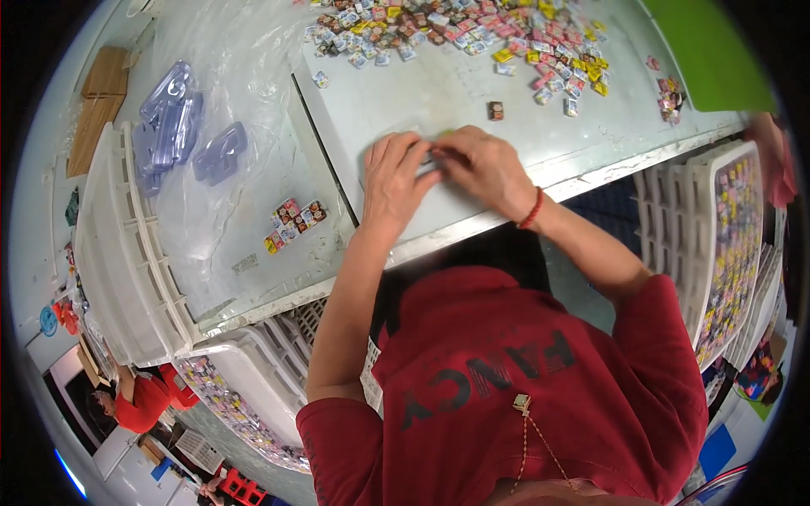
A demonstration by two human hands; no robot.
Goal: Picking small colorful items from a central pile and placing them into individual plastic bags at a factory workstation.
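Note:
My left hand (393,175) rests low over the white tabletop near its front edge, fingers bent and closed. Beside it, my right hand (491,167) has its fingers pinched together, and the fingertips of both meet. A small yellow-green bit (445,134) shows by the right fingertips; what they grip is mostly hidden and blurred. Just beyond my right hand lies a single dark brown small block (496,110). Farther off spreads a heap of small printed blocks (472,29) in pink, yellow, white and brown.
To the left, clear molded plastic trays (171,126) lie on a clear plastic sheet (228,110). Several blocks (294,223) stand grouped nearby. White stacked crates (700,244) flank me at right, others (245,388) at lower left. A green board (709,51) covers the far right.

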